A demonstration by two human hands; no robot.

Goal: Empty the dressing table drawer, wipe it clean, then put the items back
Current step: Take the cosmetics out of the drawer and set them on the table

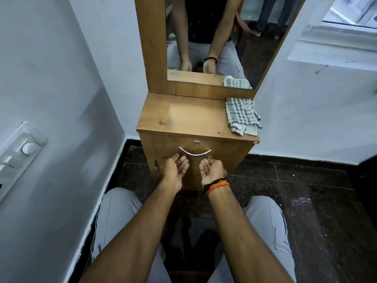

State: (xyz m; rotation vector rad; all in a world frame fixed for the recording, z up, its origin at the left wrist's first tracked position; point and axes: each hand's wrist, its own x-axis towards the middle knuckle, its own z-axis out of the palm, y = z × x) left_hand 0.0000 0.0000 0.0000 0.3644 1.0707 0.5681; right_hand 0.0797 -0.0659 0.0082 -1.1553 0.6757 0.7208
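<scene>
Nothing looks begun: the wooden dressing-table drawer at frame centre sits closed, the grey checked cloth lies unused at upper right, and the left hand and right hand hover palm-up, empty, fingers loosely curled, just below the curved metal handle.

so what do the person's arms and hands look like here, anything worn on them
Both forearms are bare, with no sleeves in view. The right hand has a black band at the wrist with orange thread bands right behind it. The left hand and its wrist carry nothing: no ring, watch or glove shows on either hand.
</scene>
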